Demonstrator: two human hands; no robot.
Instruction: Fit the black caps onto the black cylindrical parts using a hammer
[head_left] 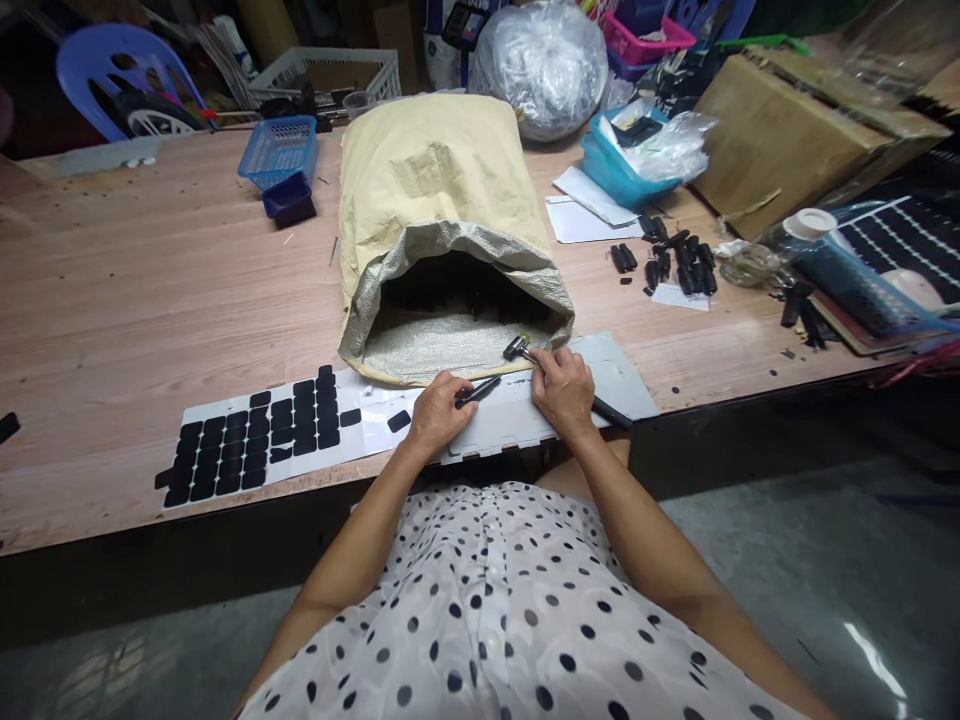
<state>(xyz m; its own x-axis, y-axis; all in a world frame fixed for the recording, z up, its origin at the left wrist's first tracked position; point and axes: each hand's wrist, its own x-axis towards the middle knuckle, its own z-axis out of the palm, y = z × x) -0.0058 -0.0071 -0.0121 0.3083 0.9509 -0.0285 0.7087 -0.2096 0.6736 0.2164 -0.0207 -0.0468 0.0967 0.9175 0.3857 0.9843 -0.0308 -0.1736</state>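
My right hand (564,395) is closed around a small hammer (611,412); its metal head points toward the sack and its black grip sticks out at the right. Between the fingers of my left hand (442,412) is a slim black piece (484,389), held low over the pale grey board (615,375). Left of that hand, a white sheet (360,390) carries rows of black rounded stickers (232,450). One loose black sticker (398,421) lies close to my left wrist.
A yellow woven sack (442,150) lies mouth toward me, dark inside. Several black pieces (686,265) sit at right, near a blue basket (630,165) and a cardboard box (795,130). Blue baskets (277,150) stand at left. The table's front edge (750,395) runs before me.
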